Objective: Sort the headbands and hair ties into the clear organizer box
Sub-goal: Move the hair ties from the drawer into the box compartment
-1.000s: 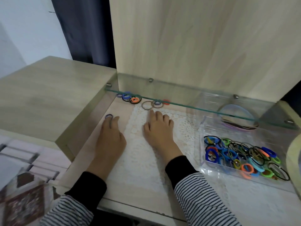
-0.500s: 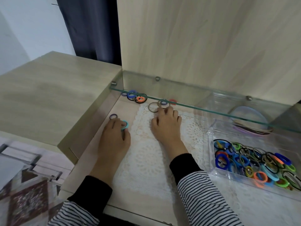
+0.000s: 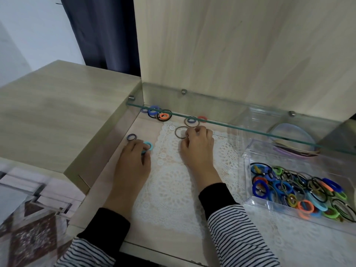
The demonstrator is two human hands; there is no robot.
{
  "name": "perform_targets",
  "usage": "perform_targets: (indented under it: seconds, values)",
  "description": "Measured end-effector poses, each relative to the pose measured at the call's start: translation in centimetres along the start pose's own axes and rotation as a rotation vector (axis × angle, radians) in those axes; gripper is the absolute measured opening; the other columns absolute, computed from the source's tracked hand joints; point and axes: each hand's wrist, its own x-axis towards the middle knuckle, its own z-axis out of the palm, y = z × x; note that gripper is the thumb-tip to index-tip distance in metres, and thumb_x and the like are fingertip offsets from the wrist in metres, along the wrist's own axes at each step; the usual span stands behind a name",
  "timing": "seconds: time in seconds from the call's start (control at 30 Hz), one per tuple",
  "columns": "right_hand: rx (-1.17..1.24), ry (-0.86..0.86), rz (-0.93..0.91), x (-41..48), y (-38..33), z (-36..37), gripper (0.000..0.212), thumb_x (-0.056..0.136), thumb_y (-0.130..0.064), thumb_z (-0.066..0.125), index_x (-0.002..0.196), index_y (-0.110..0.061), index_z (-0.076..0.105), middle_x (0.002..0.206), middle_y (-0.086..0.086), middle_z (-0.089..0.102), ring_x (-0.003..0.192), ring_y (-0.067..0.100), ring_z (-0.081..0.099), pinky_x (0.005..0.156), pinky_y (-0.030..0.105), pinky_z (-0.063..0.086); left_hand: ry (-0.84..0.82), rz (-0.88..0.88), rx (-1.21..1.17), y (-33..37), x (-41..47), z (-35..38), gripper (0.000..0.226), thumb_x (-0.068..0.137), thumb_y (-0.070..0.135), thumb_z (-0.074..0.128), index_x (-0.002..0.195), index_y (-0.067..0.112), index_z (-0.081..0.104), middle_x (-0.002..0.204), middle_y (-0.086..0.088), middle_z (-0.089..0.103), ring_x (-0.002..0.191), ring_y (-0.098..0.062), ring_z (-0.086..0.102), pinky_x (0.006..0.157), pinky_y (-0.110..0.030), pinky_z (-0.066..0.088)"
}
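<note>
My left hand (image 3: 133, 162) lies on the desk with its fingers closed on a light blue hair tie (image 3: 148, 145). Just beyond it sits a small dark blue striped tie (image 3: 132, 137). My right hand (image 3: 198, 149) pinches the edge of a thin brown hair tie (image 3: 180, 132) on the lace mat. More ties lie further back under the glass shelf: a blue, orange and black cluster (image 3: 159, 115), a striped one (image 3: 191, 121) and a red one (image 3: 202, 118). The clear organizer box (image 3: 269, 206) at the right holds several coloured ties, with headbands (image 3: 294, 143) in its rear part.
A glass shelf (image 3: 231, 125) on metal pegs overhangs the back of the recess, low above the far ties. A wooden side wall (image 3: 107, 139) bounds the left. A white lace mat (image 3: 173, 185) covers the desk. A tall wood panel (image 3: 240, 45) stands behind.
My left hand has drawn back from the striped tie and now holds a light blue tie. My right hand reached forward and closed its fingertips on the brown tie.
</note>
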Motion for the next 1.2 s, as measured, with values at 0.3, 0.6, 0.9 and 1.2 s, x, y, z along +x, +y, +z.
perform_targets:
  seconds: [0.3, 0.6, 0.9, 1.2]
  values:
    - [0.031, 0.041, -0.014, -0.4, 0.1, -0.2, 0.012, 0.081, -0.013, 0.056, 0.089, -0.008, 0.064, 0.098, 0.011, 0.056, 0.096, 0.029, 0.046, 0.081, 0.039, 0.041, 0.027, -0.002, -0.013, 0.1, 0.0, -0.1, 0.005, 0.089, 0.011, 0.064, 0.093, 0.007, 0.064, 0.103, -0.004, 0.059, 0.093, -0.021, 0.057, 0.078, -0.021, 0.038]
    - [0.055, 0.07, 0.019, -1.7, 0.0, -1.4, 0.01, 0.076, -0.006, 0.057, 0.082, -0.01, 0.064, 0.091, 0.01, 0.057, 0.09, 0.031, 0.048, 0.074, 0.039, 0.038, 0.02, 0.0, -0.018, -0.1, 0.2, 0.0, 0.003, 0.089, 0.012, 0.063, 0.089, 0.009, 0.064, 0.102, -0.004, 0.058, 0.091, -0.02, 0.056, 0.078, -0.024, 0.039]
    - [0.004, 0.055, -0.053, -4.4, 1.3, -3.3, 0.008, 0.073, -0.006, 0.063, 0.079, -0.01, 0.063, 0.09, 0.008, 0.057, 0.087, 0.029, 0.05, 0.072, 0.037, 0.042, 0.041, 0.145, 0.083, 0.3, 0.0, -0.4, 0.007, 0.09, 0.013, 0.061, 0.09, 0.007, 0.064, 0.1, -0.01, 0.06, 0.083, -0.03, 0.059, 0.074, -0.038, 0.047]
    - [0.023, 0.049, -0.085, -4.6, 2.5, -7.0, 0.012, 0.074, -0.007, 0.059, 0.085, -0.005, 0.064, 0.092, 0.01, 0.059, 0.089, 0.031, 0.051, 0.074, 0.041, 0.046, 0.055, 0.24, -0.071, 4.5, -1.0, 1.4, 0.005, 0.084, 0.005, 0.067, 0.086, 0.007, 0.063, 0.096, -0.008, 0.06, 0.086, -0.018, 0.057, 0.077, -0.016, 0.039]
